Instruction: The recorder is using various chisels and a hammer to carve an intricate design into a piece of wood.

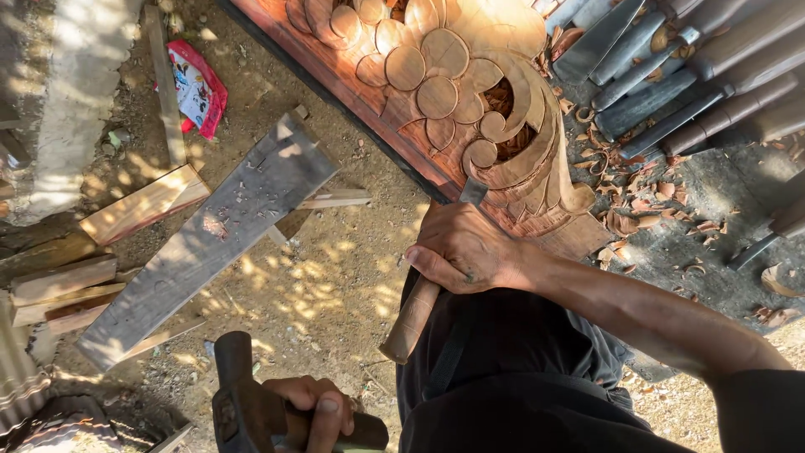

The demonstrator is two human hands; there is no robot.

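Note:
My right hand [466,248] is closed around a chisel with a wooden handle [410,323]. Its steel blade [474,191] rests against the lower edge of a reddish carved wood panel [436,92] with round leaf and scroll shapes. My right forearm reaches in from the lower right across my black-clad leg [503,377]. At the bottom left, my left hand [317,411] grips the handle of a dark hammer [239,407], held low over the dirt and apart from the chisel.
Several chisels with dark handles [671,75] lie in a row at the top right, with wood shavings [629,210] scattered around them. A grey plank [210,243], wood offcuts [142,205] and a red packet [197,88] lie on the dirt at the left.

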